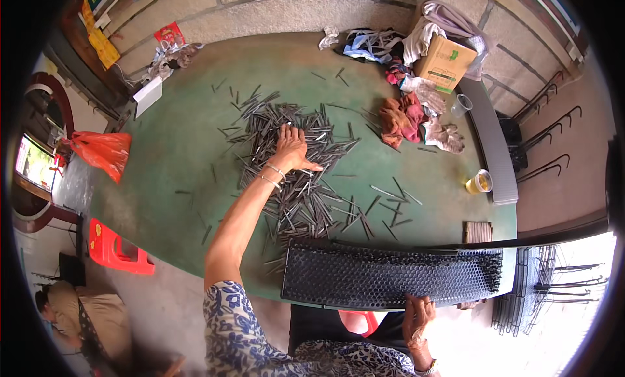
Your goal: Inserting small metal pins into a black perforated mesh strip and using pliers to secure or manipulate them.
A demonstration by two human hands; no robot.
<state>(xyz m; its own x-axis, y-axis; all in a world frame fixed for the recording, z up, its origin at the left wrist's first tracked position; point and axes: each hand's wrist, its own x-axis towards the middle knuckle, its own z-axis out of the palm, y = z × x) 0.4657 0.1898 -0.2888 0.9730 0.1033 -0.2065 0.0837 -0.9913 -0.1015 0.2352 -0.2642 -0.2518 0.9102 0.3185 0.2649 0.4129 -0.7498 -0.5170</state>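
A loose heap of thin dark strips (306, 201) lies across the middle of the green table. My left hand (293, 149) reaches onto the heap, its thumb stretched out to the right and the fingertips among the strips; no strip shows clearly held. At the table's near edge lies a long black panel (390, 276) full of small round holes, with short dark ends bristling along its right end. My right hand (418, 317) grips the panel's near edge, fingers curled against it. What lies beneath the panel is hidden.
The green table (169, 104) carries red cloth (400, 120), work gloves (443, 135), a cup of yellow liquid (480, 182), a clear cup (461, 105) and a cardboard box (445, 63). A red stool (120, 250) stands left, near another person (91, 318). Hooked rods stick out at right.
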